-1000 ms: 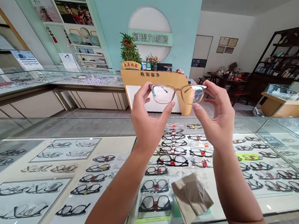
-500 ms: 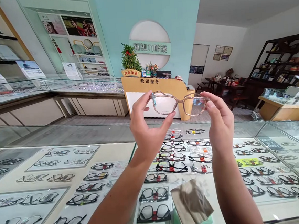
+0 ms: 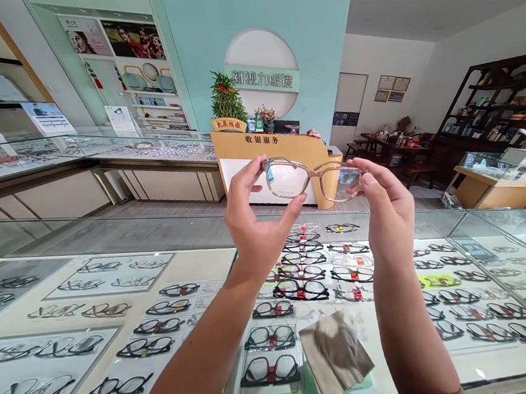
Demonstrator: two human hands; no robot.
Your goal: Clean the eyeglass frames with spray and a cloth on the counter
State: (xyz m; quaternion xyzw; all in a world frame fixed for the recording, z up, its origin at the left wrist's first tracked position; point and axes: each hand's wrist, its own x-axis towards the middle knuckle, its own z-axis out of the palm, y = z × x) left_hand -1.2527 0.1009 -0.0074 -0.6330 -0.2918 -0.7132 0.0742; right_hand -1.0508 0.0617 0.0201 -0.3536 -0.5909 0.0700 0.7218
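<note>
Head view: left hand and right hand each pinch one end of the clear-framed glasses, held up level above the glass display counter, grey cleaning cloth lying below on the glass.

Translucent pinkish-beige glasses, a grey-brown cloth, black display frames with red tags, teal wall.

Cloth on glass counter (crumpled).
</note>
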